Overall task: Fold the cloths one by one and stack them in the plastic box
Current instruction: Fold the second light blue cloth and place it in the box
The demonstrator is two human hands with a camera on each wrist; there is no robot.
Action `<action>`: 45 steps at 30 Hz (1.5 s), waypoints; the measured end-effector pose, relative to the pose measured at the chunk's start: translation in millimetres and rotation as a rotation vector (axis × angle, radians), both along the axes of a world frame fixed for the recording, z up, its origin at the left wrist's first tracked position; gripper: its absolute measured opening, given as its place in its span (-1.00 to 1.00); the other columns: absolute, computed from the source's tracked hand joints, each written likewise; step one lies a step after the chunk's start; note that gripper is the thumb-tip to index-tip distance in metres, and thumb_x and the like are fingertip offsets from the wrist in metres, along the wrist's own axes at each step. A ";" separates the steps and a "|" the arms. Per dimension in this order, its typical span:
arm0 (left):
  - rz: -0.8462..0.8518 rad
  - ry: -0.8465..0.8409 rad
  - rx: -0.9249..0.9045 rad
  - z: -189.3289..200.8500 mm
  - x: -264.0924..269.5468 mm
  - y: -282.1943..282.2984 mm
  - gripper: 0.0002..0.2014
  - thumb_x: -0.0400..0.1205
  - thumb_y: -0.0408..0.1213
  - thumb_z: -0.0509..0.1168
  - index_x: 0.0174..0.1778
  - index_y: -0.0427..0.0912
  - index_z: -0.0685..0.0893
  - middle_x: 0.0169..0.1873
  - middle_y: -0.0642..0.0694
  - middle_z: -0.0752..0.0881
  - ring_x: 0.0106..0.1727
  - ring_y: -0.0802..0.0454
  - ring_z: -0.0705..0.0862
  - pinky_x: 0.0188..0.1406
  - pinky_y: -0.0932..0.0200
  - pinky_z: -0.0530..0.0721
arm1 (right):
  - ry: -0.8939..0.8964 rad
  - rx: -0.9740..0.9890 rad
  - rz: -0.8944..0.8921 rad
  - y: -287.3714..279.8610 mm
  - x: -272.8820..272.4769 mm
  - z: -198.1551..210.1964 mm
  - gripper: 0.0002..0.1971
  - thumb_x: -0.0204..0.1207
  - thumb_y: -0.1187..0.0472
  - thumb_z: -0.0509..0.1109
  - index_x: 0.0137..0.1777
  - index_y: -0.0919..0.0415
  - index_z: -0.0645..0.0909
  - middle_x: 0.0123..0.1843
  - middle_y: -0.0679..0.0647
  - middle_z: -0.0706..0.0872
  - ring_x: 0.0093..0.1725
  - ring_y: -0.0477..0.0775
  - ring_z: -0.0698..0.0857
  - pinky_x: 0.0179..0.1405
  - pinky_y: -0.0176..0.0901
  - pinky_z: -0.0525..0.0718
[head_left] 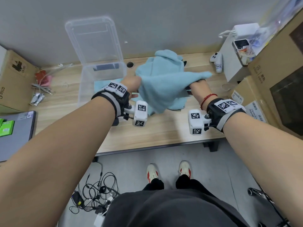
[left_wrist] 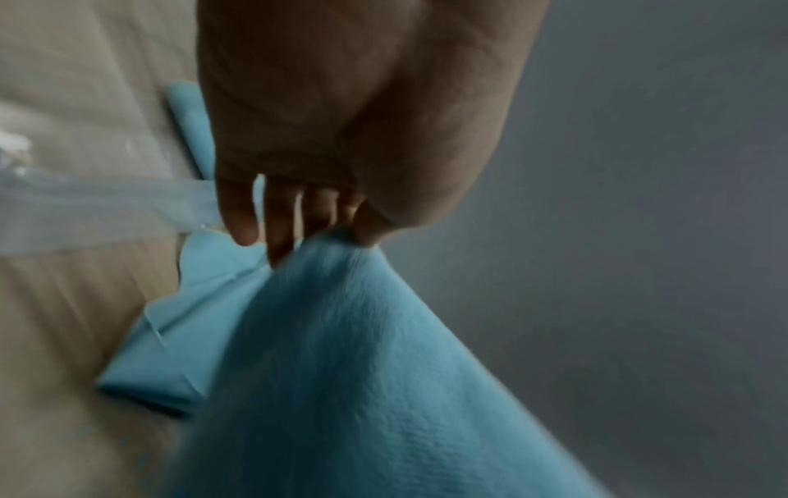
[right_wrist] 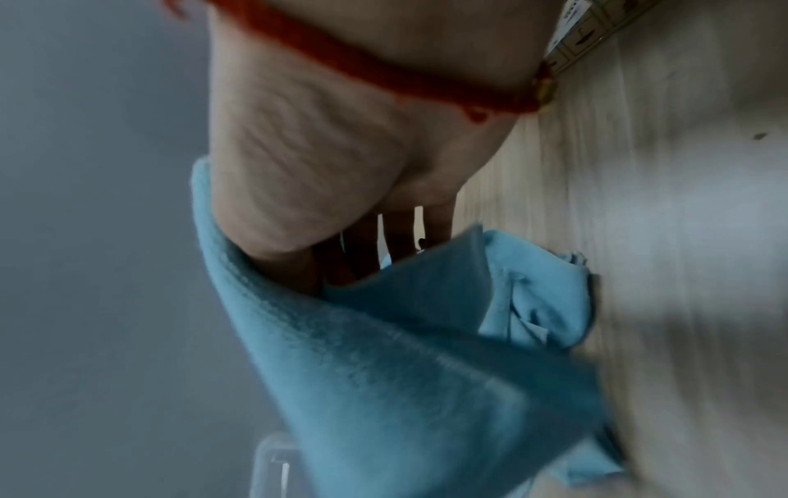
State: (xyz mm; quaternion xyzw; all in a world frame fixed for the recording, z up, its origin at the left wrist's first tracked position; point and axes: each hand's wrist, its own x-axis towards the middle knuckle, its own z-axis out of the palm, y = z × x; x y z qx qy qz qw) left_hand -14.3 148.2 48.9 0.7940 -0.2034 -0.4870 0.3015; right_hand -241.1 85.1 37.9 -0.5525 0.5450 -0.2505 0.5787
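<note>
A light blue cloth (head_left: pixel 162 89) hangs stretched above the wooden table (head_left: pixel 147 133) between both hands. My left hand (head_left: pixel 132 84) pinches its left corner (left_wrist: pixel 341 239) between thumb and fingers. My right hand (head_left: pixel 196 86) grips the right corner, the cloth (right_wrist: pixel 384 370) draped over its thumb side. More blue cloths (head_left: pixel 165 63) lie heaped behind it. The clear plastic box (head_left: pixel 101 82) stands left of the hands with its lid (head_left: pixel 93 38) leaning against the wall. A folded blue cloth (head_left: pixel 100 84) lies inside the box, also the folded cloth (left_wrist: pixel 170 353) in the left wrist view.
Cardboard boxes (head_left: pixel 275 76) crowd the right side, with a white controller (head_left: pixel 217 61) and a phone (head_left: pixel 242 49) near them. A cardboard box (head_left: pixel 13 79), cables (head_left: pixel 42 90) and a grey laptop (head_left: pixel 16 133) sit at the left. Cables (head_left: pixel 95 194) lie on the floor.
</note>
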 end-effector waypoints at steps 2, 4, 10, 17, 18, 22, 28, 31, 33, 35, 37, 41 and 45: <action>-0.201 -0.212 0.135 -1.1 -5.0 2.4 -0.74 0.66 -0.13 0.25 0.18 -0.19 0.57 0.09 -0.11 0.63 0.02 -0.04 0.67 -0.01 -0.01 0.72 | 0.009 -0.066 0.021 -6.2 -1.0 10.7 -0.90 0.51 0.34 0.23 -0.11 0.21 0.57 -0.18 0.10 0.67 -0.12 -0.01 0.69 -0.13 -0.35 0.66; -0.256 -0.197 0.075 3.7 -13.3 2.1 -0.56 0.61 0.13 0.28 0.26 -0.11 0.55 0.21 -0.03 0.61 0.16 -0.05 0.66 0.02 -0.02 0.73 | -0.037 -0.120 0.085 -11.3 -1.3 18.9 -0.83 0.61 0.27 0.21 -0.11 0.15 0.63 -0.19 0.02 0.70 -0.18 -0.08 0.65 -0.15 -0.29 0.62; -0.305 0.364 -0.169 37.4 -59.1 -12.2 -0.35 0.48 0.46 0.16 0.15 -0.01 0.72 0.07 -0.03 0.79 0.12 -0.02 0.77 0.14 0.01 0.73 | 0.115 -0.251 0.404 -22.2 1.2 23.1 -0.80 0.68 0.13 0.27 -0.19 0.07 0.41 -0.31 0.06 0.56 -0.35 -0.02 0.49 -0.26 -0.12 0.49; -0.138 0.074 -0.217 12.0 -51.9 -24.2 -0.78 0.66 -0.13 0.30 -0.27 -0.07 0.48 -0.13 -0.10 0.69 -0.15 -0.01 0.71 -0.28 0.21 0.73 | 0.199 -0.367 0.340 -31.2 -12.2 17.6 -0.86 0.69 0.13 0.24 -0.12 0.02 0.38 -0.35 -0.01 0.49 -0.38 -0.02 0.43 -0.31 -0.13 0.41; -0.114 0.030 -0.191 7.2 -47.4 -23.8 -0.76 0.67 -0.18 0.28 -0.32 -0.05 0.46 -0.16 -0.08 0.68 -0.18 0.00 0.69 -0.30 0.20 0.71 | 0.206 -0.387 0.309 -33.0 -15.9 16.6 -0.85 0.68 0.13 0.24 -0.13 -0.02 0.38 -0.37 -0.04 0.50 -0.41 -0.03 0.42 -0.33 -0.15 0.41; -0.125 -0.128 -0.050 -4.3 -26.5 -19.1 -0.88 0.60 -0.30 0.25 -0.13 -0.01 0.67 -0.03 -0.11 0.75 0.00 -0.06 0.70 -0.19 0.10 0.70 | 0.247 -0.472 0.290 -38.9 -25.8 20.4 -0.95 0.68 0.16 0.23 -0.03 0.04 0.46 -0.44 -0.08 0.48 -0.49 -0.10 0.37 -0.42 -0.23 0.34; -0.257 -0.243 -0.364 17.4 -39.7 -24.6 -0.43 0.50 -0.50 0.29 0.45 -0.03 0.52 0.28 -0.08 0.57 0.28 0.03 0.53 0.29 0.14 0.56 | 0.342 -0.609 0.451 -34.5 -15.6 39.2 -0.87 0.69 0.20 0.25 0.03 0.12 0.64 -0.30 -0.06 0.60 -0.34 -0.16 0.46 -0.40 -0.55 0.33; -0.483 -0.164 -0.435 33.6 -57.6 -28.7 -0.52 0.47 -0.48 0.36 0.32 -0.09 0.65 0.17 0.02 0.66 0.16 0.23 0.60 0.08 0.45 0.58 | 0.317 -0.591 0.491 -34.4 -6.7 44.4 -0.89 0.68 0.17 0.27 -0.01 0.07 0.64 -0.30 0.02 0.60 -0.31 -0.08 0.46 -0.39 -0.49 0.36; -0.646 -0.244 -0.397 34.1 -61.9 -31.0 -0.76 0.46 -0.30 0.48 0.04 -0.12 0.73 -0.11 0.04 0.71 -0.09 0.22 0.64 -0.07 0.41 0.60 | 0.315 -0.587 0.502 -38.0 -2.6 48.0 -0.88 0.67 0.16 0.28 0.00 0.11 0.65 -0.27 0.02 0.62 -0.28 -0.07 0.49 -0.27 -0.30 0.41; -0.784 -0.525 -0.299 27.1 -57.2 -33.9 -0.71 0.40 0.00 0.52 -0.26 -0.13 0.65 -0.37 -0.03 0.65 -0.25 0.00 0.61 -0.09 0.08 0.56 | 0.308 -0.578 0.479 -43.2 -3.0 52.8 -0.87 0.66 0.11 0.32 -0.04 0.11 0.66 -0.29 -0.01 0.63 -0.30 -0.10 0.50 -0.22 -0.23 0.45; -0.803 -0.758 -0.176 21.3 -49.7 -32.9 -0.62 0.43 0.06 0.50 -0.41 -0.14 0.54 -0.49 0.00 0.52 -0.29 -0.08 0.52 -0.09 0.01 0.42 | 0.332 -0.579 0.444 -49.5 -9.2 56.8 -0.83 0.62 0.03 0.38 -0.11 0.10 0.68 -0.37 -0.06 0.62 -0.36 -0.16 0.49 -0.24 -0.26 0.49; -0.871 -0.866 -0.049 19.4 -32.1 -27.1 -0.73 0.48 0.06 0.48 -0.02 0.00 0.74 -0.19 0.00 0.70 0.00 -0.08 0.63 0.17 -0.07 0.46 | 0.495 -0.605 0.544 -58.2 -28.5 66.8 -0.76 0.43 -0.12 0.54 -0.16 0.04 0.74 -0.38 -0.07 0.62 -0.34 -0.12 0.52 -0.28 -0.26 0.49; -0.843 -0.926 -0.032 29.2 -13.0 -24.3 -0.74 0.49 -0.04 0.48 0.00 -0.09 0.76 -0.10 -0.09 0.72 -0.06 -0.08 0.58 0.05 0.01 0.46 | 0.796 -0.584 0.773 -62.7 -40.7 66.2 -0.69 0.44 -0.03 0.56 -0.15 0.26 0.74 -0.33 0.06 0.65 -0.29 0.05 0.57 -0.27 -0.18 0.50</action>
